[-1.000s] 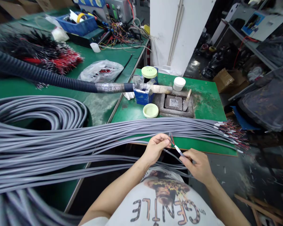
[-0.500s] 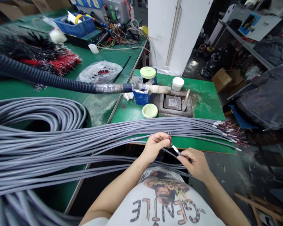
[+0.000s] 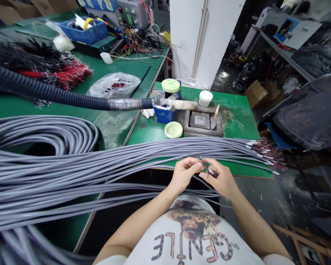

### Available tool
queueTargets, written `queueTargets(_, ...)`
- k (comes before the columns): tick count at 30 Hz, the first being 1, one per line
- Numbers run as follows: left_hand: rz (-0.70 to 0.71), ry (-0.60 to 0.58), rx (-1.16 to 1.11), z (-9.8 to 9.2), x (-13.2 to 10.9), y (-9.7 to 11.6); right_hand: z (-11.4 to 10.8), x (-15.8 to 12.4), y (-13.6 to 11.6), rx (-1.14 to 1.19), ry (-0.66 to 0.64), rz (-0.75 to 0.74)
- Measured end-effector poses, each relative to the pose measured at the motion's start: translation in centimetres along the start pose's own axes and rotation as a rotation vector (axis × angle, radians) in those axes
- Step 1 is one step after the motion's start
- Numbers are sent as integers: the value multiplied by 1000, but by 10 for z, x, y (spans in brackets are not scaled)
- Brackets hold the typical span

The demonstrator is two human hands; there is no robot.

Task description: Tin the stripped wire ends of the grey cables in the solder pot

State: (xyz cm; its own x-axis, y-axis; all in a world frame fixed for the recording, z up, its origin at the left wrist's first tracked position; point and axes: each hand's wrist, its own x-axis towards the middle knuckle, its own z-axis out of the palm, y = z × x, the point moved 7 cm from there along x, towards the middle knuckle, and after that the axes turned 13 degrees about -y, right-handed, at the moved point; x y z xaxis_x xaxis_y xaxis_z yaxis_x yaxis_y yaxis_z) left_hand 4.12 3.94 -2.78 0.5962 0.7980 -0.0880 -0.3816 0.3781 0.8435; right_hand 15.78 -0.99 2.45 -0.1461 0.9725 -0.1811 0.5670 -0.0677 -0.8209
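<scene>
My left hand pinches the thin coloured wires that fan out of one grey cable's stripped end. Around that same cable end, close to its white sleeve, the fingers of my right hand are closed. Both hands are nearly touching, just past the bench's front edge. Behind them a thick bundle of grey cables runs across the bench. Its stripped ends, with white sleeves and red and dark wires, stick out at the right. Most of the held cable is hidden by my hands.
A soldering pot with a scraper is set in the green bench. Around it are a pale shallow dish, a white tub and a blue box. A dark ribbed hose crosses from the left. Coiled cable lies at left.
My right hand has moved up and left along the cable to its wires, fingers now close to my left hand. The left hand keeps its pinch. The whole view has shifted slightly.
</scene>
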Motion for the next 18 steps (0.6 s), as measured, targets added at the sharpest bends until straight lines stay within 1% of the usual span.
queueTargets(3,18,12,7,1,-1,2,-2,4,-2,13,63,-13)
queueTargets(8,44,0,12,2,-1,4,-7,6,-6,108,145,-91)
queueTargets(13,51,-3,56,4,3,1,-15,10,0,115,253,-104)
queueTargets(16,55,-19,70,8,9,-3,-22,16,0,102,272,-110)
queueTargets(18,48,-43,93,11,13,-5,-33,21,-5,45,291,-113)
